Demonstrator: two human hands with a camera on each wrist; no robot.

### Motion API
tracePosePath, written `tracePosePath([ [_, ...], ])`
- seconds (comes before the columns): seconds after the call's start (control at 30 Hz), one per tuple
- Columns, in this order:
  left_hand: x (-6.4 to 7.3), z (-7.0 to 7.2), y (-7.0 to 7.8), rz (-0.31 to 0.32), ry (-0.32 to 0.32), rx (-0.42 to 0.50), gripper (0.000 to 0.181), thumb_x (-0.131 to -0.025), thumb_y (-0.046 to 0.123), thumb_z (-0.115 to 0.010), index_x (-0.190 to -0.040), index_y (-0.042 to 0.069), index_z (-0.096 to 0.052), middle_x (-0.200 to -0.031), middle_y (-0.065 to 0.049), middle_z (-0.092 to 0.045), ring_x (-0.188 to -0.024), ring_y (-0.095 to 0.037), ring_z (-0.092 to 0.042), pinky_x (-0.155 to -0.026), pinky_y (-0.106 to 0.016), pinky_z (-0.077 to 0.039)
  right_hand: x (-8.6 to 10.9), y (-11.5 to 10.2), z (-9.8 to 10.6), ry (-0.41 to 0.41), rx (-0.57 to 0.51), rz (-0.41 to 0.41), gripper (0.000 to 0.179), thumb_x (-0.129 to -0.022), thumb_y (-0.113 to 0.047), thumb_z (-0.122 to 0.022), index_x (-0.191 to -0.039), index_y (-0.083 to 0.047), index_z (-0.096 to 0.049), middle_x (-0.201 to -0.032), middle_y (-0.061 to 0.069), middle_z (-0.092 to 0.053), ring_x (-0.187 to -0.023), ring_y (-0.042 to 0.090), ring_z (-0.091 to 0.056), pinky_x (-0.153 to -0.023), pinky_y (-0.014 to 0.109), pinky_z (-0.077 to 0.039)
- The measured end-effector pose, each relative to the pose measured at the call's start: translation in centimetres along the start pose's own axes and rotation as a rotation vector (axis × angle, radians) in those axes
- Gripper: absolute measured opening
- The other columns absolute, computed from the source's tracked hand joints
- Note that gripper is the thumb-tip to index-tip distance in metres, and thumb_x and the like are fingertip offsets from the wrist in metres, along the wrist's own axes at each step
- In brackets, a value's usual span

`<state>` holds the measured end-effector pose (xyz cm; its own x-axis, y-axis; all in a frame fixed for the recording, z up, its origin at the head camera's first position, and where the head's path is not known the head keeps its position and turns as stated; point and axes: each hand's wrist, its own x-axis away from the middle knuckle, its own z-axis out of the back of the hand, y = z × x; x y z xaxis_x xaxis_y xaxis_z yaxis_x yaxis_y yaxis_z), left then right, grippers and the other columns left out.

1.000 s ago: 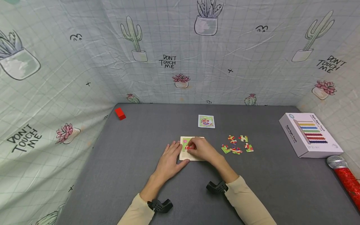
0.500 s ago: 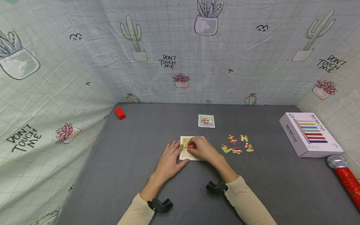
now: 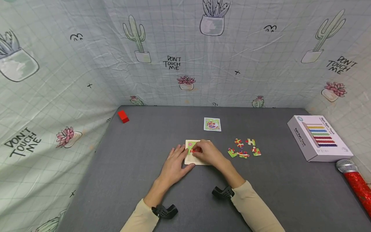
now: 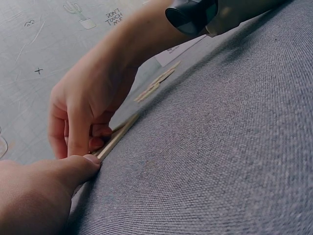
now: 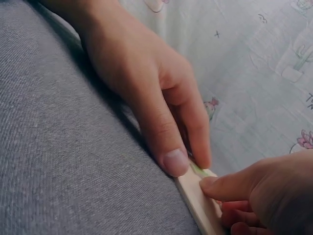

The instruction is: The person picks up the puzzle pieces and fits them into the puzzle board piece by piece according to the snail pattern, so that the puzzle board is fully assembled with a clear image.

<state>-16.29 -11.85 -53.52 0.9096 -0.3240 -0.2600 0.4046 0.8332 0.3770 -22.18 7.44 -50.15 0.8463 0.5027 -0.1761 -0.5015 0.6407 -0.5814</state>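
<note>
A pale wooden puzzle tray [image 3: 191, 160] lies flat on the dark table, with a green puzzle piece [image 3: 190, 145] in its upper left corner. My left hand [image 3: 173, 164] rests at the tray's left side, fingers straight along that edge and thumb at the near edge. Over the tray, my right hand [image 3: 209, 153] pinches a small puzzle piece with red on it [image 3: 192, 150], partly hidden by the fingers. In the right wrist view both hands meet at the tray [image 5: 193, 193]. Several loose puzzle pieces [image 3: 242, 155] lie to the right of the tray.
A small picture card [image 3: 212, 124] lies beyond the tray. A red block [image 3: 123, 116] sits at the far left of the table. At the right are a white box [image 3: 320, 138] and a red microphone [image 3: 355, 183]. A printed cloth [image 3: 214, 87] hangs behind the table.
Both hands stay almost in place at the tray, the right still pinching the piece. The whole head view has shifted very slightly.
</note>
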Motion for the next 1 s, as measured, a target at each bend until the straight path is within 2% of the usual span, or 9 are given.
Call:
tracePosePath([
  [0.33, 0.1, 0.0, 0.1, -0.004, 0.005, -0.001, 0.068, -0.089, 0.049, -0.070, -0.141, 0.007, -0.058, -0.147, -0.013, -0.056, -0.144, -0.032, -0.045, -0.121, -0.053, -0.033, 0.2, -0.1, -0.2, 0.022, -0.006, -0.043, 0.016, -0.082, -0.014, -0.081, -0.095, -0.005, -0.076, -0.077, 0.001, -0.061, -0.068, 0.008, -0.051, -0.062, 0.020, -0.042],
  [0.47, 0.1, 0.0, 0.0, 0.007, -0.007, 0.010, 0.068, -0.090, 0.049, -0.069, -0.142, 0.007, -0.056, -0.149, -0.012, -0.054, -0.145, -0.031, -0.043, -0.123, -0.052, -0.031, 0.1, -0.1, -0.3, 0.033, 0.010, -0.018, 0.015, -0.082, -0.014, -0.081, -0.094, -0.005, -0.077, -0.078, 0.002, -0.064, -0.069, 0.010, -0.053, -0.062, 0.021, -0.043],
  [0.7, 0.2, 0.1, -0.2, 0.000, 0.008, 0.007, 0.068, -0.090, 0.048, -0.070, -0.142, 0.006, -0.057, -0.147, -0.013, -0.056, -0.145, -0.032, -0.044, -0.122, -0.053, -0.032, 0.1, -0.4, -0.3, 0.022, 0.046, 0.040, 0.013, -0.084, -0.015, -0.079, -0.095, -0.007, -0.079, -0.083, 0.003, -0.069, -0.073, 0.011, -0.058, -0.063, 0.021, -0.046],
  [0.87, 0.1, 0.3, -0.1, -0.001, 0.006, 0.015, 0.068, -0.090, 0.048, -0.070, -0.142, 0.006, -0.057, -0.148, -0.013, -0.055, -0.145, -0.032, -0.044, -0.122, -0.053, -0.031, 0.3, -0.4, 0.3, -0.009, 0.024, 0.033, 0.017, -0.085, -0.016, -0.079, -0.098, -0.005, -0.076, -0.082, 0.003, -0.065, -0.073, 0.010, -0.055, -0.063, 0.020, -0.046],
  [1.0, 0.1, 0.3, 0.1, -0.006, 0.009, 0.024, 0.067, -0.090, 0.048, -0.070, -0.140, 0.005, -0.058, -0.147, -0.014, -0.056, -0.144, -0.033, -0.045, -0.122, -0.054, -0.032, 0.6, -0.4, 1.3, -0.008, 0.016, 0.006, 0.019, -0.087, -0.016, -0.078, -0.101, -0.005, -0.075, -0.086, 0.005, -0.067, -0.077, 0.014, -0.059, -0.067, 0.025, -0.050],
])
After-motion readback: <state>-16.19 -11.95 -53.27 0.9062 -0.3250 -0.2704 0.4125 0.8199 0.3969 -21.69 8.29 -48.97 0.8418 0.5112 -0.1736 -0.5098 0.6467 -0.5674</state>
